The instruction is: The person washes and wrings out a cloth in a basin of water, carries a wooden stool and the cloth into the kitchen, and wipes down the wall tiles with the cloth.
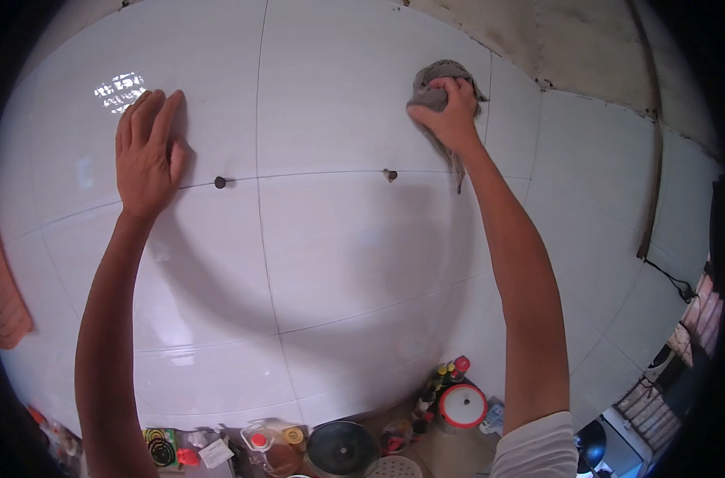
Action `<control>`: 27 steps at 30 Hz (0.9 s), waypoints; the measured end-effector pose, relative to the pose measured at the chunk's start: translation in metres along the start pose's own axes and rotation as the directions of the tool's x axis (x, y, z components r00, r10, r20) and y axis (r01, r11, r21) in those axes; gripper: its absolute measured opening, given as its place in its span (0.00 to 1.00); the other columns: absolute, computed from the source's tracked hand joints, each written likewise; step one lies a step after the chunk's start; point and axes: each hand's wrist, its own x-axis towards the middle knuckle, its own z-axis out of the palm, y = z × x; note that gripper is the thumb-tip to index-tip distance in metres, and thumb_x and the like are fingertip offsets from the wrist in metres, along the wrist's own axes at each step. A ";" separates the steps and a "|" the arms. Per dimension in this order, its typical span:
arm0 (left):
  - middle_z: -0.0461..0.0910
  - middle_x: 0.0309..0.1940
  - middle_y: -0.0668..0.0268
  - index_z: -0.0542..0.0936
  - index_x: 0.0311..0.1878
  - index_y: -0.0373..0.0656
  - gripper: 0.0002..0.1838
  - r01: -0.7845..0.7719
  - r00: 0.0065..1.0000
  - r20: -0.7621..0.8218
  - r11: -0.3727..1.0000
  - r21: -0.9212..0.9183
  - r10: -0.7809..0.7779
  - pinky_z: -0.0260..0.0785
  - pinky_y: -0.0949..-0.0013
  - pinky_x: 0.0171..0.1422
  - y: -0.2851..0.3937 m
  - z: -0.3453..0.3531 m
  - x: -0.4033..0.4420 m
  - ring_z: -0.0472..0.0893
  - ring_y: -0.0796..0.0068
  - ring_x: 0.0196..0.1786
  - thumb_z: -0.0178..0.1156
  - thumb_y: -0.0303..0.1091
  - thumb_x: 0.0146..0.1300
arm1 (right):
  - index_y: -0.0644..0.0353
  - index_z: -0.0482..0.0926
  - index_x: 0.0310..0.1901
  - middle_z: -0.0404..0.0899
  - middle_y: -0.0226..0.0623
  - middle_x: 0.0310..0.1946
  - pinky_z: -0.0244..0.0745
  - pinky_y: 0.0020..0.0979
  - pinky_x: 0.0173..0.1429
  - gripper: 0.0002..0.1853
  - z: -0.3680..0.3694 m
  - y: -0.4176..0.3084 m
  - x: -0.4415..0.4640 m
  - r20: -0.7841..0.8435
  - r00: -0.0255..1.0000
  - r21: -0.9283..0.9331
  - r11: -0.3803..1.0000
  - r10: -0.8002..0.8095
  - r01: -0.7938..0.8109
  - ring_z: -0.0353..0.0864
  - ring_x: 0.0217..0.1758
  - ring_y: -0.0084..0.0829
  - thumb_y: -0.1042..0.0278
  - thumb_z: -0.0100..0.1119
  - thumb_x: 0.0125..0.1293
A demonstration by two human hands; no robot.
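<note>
My right hand (pixel 453 116) grips a bunched grey cloth (pixel 431 97) and presses it against the white tiled wall (pixel 338 103) at the upper right. A loose end of the cloth hangs down beside my wrist. Over on the left, my left hand (pixel 149 155) lies against the tiles, fingers extended and holding nothing. Two dark plugs stick out from the horizontal tile joint: one plug (pixel 220 182) is just right of my left hand, the other plug (pixel 390 175) is below and left of the cloth.
Along the wall's foot stand a dark round lid (pixel 342 448), a red-capped jug (pixel 260 443), a red-rimmed pot (pixel 463 406) and several bottles (pixel 430 390). A pipe (pixel 656 191) and black cable (pixel 675 280) run down the right wall. An orange cloth (pixel 5 279) hangs at far left.
</note>
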 end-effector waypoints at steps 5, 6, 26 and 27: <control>0.66 0.65 0.61 0.68 0.68 0.53 0.31 -0.009 1.000 -0.001 1.000 -0.004 0.009 0.52 0.55 0.76 -0.001 0.000 -0.001 0.61 0.58 0.71 0.50 0.32 0.56 | 0.51 0.77 0.44 0.60 0.53 0.61 0.53 0.51 0.70 0.27 0.009 0.003 -0.007 -0.044 0.999 0.013 1.000 0.018 -0.018 0.53 0.67 0.56 0.53 0.74 0.42; 0.66 0.65 0.61 0.68 0.68 0.53 0.31 -0.016 1.000 0.003 1.000 -0.004 0.016 0.52 0.55 0.76 0.000 0.001 -0.001 0.61 0.58 0.71 0.50 0.32 0.56 | 0.51 0.77 0.44 0.60 0.53 0.61 0.53 0.51 0.70 0.27 0.013 0.007 -0.005 -0.045 0.999 0.015 1.000 0.026 -0.026 0.53 0.67 0.56 0.53 0.74 0.42; 0.67 0.63 0.63 0.70 0.66 0.55 0.30 -0.020 0.999 -0.031 1.000 0.022 0.021 0.53 0.57 0.76 -0.002 0.003 0.000 0.62 0.61 0.70 0.50 0.32 0.56 | 0.53 0.74 0.47 0.57 0.55 0.62 0.56 0.50 0.69 0.30 0.003 0.004 -0.019 0.049 0.997 -0.025 0.998 -0.056 0.057 0.54 0.67 0.54 0.54 0.75 0.43; 0.67 0.63 0.63 0.70 0.66 0.55 0.30 -0.023 0.999 -0.030 1.000 0.020 0.024 0.53 0.57 0.76 -0.001 0.003 0.000 0.62 0.61 0.70 0.50 0.32 0.56 | 0.53 0.74 0.47 0.57 0.55 0.62 0.56 0.50 0.69 0.30 0.004 0.008 -0.021 0.048 0.998 -0.026 0.998 -0.052 0.053 0.54 0.67 0.54 0.54 0.75 0.43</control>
